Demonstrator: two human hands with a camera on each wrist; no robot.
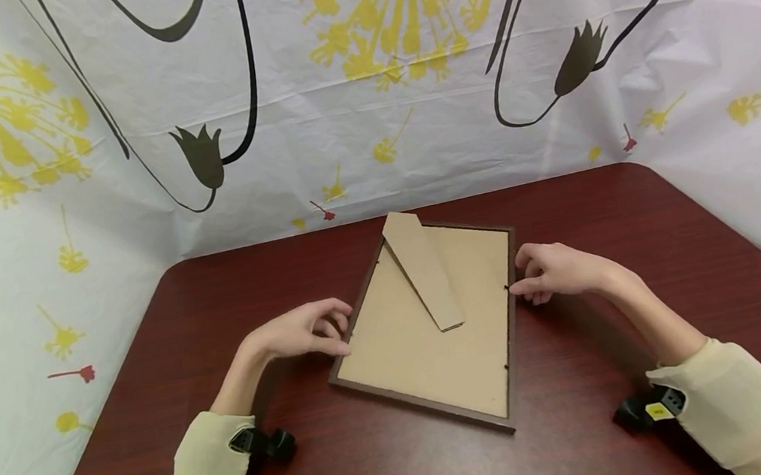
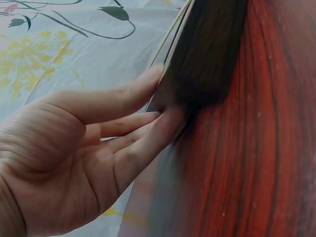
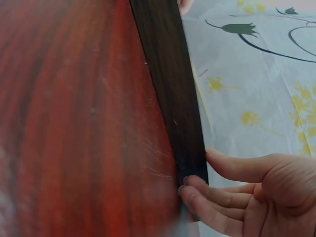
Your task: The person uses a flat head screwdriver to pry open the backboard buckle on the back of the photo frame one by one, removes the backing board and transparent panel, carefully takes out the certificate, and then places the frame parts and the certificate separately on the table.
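Observation:
A picture frame (image 1: 422, 406) with a dark brown rim lies back side up, its tan backing board (image 1: 426, 365) showing. A tapered cardboard stand (image 1: 420, 264) slants across the upper part of that board. My left hand (image 1: 297, 331) pinches the frame's left edge, thumb on the back and fingers at the lower side. On the opposite edge, my right hand (image 1: 560, 271) holds the rim between thumb and fingers. Both wrist views show the dark outer side of the frame (image 2: 207, 49) close up, with fingertips at its lower edge. The frame's front is hidden.
Beneath is a glossy reddish-brown wooden table (image 1: 575, 447). A white sheet (image 1: 318, 145) with yellow and dark flower prints hangs behind and on both sides. Small black devices (image 1: 279, 444) are strapped at both sleeve cuffs.

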